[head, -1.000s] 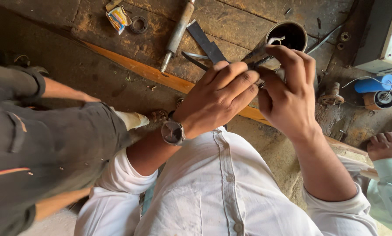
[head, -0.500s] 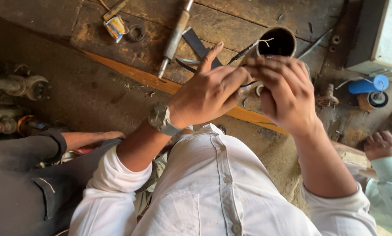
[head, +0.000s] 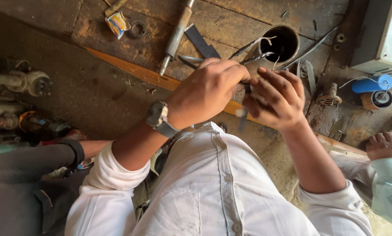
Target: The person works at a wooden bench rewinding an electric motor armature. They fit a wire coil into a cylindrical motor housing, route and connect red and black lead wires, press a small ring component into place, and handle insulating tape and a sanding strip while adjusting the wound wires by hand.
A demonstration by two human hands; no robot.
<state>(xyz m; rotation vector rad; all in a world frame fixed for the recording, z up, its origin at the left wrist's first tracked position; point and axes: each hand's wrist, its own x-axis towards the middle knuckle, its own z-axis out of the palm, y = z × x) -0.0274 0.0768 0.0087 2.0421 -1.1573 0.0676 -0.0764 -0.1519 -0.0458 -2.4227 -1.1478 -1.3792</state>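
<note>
Over a grimy wooden workbench (head: 117, 57), a person in a white rolled-sleeve shirt (head: 213, 188) works a small dark metal piece (head: 247, 89) held between both hands, just in front of a dark open-mouthed steel pipe (head: 284, 43) from which thin grey wires (head: 259, 54) stick out. The left hand (head: 209, 89), a silver wristwatch (head: 159, 118) on its wrist, is curled nearly shut, its fingers wrapped over the piece. The right hand (head: 277, 98) pinches the same piece, thumb and forefinger closed on it, the other fingers loosely bent. The piece is mostly hidden, so its exact shape cannot be told.

By the look of it, the job is mid-course: both hands are committed to the piece, the wires hang free, and nothing appears joined or set down.

Compared with half a second ago, the left hand's raised finger has folded down and the hands sit lower, clear of the pipe's mouth. A dark-sleeved arm (head: 38, 161) at left has drawn nearer. A grey steel rod (head: 176, 37), a blue tape roll (head: 373, 84) and another person's hand (head: 382, 146) lie around the work.
</note>
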